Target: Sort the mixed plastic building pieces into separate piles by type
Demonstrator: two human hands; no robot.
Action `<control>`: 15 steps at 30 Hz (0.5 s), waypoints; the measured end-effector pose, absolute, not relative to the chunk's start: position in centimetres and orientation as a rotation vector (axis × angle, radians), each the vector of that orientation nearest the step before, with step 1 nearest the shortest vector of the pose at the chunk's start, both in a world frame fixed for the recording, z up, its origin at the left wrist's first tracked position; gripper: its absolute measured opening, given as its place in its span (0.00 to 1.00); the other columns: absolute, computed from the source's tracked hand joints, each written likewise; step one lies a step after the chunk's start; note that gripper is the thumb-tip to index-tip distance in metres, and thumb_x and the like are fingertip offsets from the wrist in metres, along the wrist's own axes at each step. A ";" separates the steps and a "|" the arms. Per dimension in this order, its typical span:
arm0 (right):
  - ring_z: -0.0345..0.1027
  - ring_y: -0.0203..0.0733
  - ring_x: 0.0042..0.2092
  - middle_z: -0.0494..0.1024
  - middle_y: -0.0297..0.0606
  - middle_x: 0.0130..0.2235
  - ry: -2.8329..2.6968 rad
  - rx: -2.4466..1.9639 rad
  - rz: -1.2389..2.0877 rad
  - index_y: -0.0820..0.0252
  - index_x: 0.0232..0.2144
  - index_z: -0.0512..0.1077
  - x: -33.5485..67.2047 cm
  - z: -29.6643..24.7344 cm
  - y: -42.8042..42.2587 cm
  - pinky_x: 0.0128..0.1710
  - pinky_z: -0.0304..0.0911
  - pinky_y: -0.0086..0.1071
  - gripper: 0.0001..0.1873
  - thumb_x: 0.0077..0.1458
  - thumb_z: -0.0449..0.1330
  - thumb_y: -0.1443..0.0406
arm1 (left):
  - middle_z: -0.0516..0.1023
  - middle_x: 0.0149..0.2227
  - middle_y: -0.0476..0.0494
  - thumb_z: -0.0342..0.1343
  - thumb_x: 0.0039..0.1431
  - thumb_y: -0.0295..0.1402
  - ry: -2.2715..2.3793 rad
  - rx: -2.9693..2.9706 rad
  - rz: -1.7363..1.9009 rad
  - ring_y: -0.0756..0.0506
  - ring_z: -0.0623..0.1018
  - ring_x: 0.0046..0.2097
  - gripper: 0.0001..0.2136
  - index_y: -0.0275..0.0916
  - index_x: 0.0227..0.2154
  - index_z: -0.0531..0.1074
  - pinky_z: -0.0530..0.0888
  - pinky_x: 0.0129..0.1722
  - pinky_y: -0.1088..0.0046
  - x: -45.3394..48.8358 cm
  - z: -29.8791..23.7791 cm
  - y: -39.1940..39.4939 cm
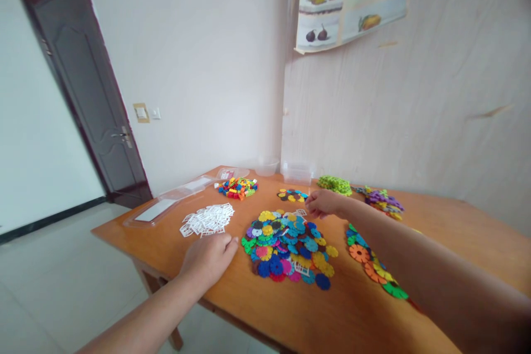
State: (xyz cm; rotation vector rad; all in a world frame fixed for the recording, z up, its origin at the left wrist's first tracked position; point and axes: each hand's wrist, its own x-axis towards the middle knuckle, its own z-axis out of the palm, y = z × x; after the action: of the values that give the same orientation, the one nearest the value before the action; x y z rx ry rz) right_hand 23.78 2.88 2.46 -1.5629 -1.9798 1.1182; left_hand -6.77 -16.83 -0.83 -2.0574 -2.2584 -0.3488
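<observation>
My left hand [211, 257] rests on the table with its fingers curled in, between a pile of white plastic pieces [209, 219] and a large heap of colourful notched discs [286, 246]. What it holds, if anything, is hidden. My right hand [326, 203] is beyond the heap, its fingers pinched together, and I cannot make out anything in them. Close to its fingertips are a small group of blue, yellow and dark discs [292, 195] and a white piece [299, 212]. Another white piece [301, 269] lies on the heap's near side.
On the wooden table [373, 321] are small building bricks [236, 187], green pieces [334, 184], purple and yellow pieces [382, 202], and larger discs [359, 253] partly under my right forearm. Clear plastic containers [296, 173] stand by the wall; clear lids [155, 210] lie left.
</observation>
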 end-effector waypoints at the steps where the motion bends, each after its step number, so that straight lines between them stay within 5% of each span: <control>1: 0.70 0.36 0.25 0.77 0.37 0.24 -2.031 -1.544 1.128 0.63 0.29 0.73 23.8 2.4 2.5 0.22 0.63 0.25 0.05 0.45 0.64 0.70 | 0.75 0.25 0.45 0.40 0.64 0.46 -2.257 -2.053 -0.344 0.47 0.73 0.30 0.22 0.39 0.22 0.67 0.49 0.27 0.71 -6.7 -0.8 -16.8; 9: 0.66 0.32 0.25 0.77 0.34 0.30 -2.388 -1.363 1.071 0.59 0.42 0.74 23.3 3.3 0.1 0.20 0.57 0.22 0.18 0.46 0.65 0.62 | 0.75 0.25 0.44 0.39 0.64 0.46 -2.241 -2.032 -0.344 0.47 0.72 0.29 0.22 0.39 0.22 0.68 0.50 0.27 0.71 -6.7 -0.8 -16.8; 15: 0.70 0.37 0.31 0.78 0.37 0.33 -2.624 -1.342 0.882 0.62 0.39 0.75 22.6 3.5 -0.6 0.26 0.61 0.25 0.20 0.42 0.67 0.61 | 0.74 0.24 0.44 0.39 0.64 0.47 -2.240 -2.045 -0.358 0.48 0.71 0.28 0.23 0.39 0.21 0.67 0.49 0.27 0.70 -6.8 -0.9 -16.7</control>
State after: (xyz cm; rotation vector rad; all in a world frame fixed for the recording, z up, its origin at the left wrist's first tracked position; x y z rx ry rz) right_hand 22.59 -0.60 3.48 -1.3420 -2.6241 0.8816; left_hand -6.77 -16.73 -0.90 -2.0455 -2.2404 -0.3576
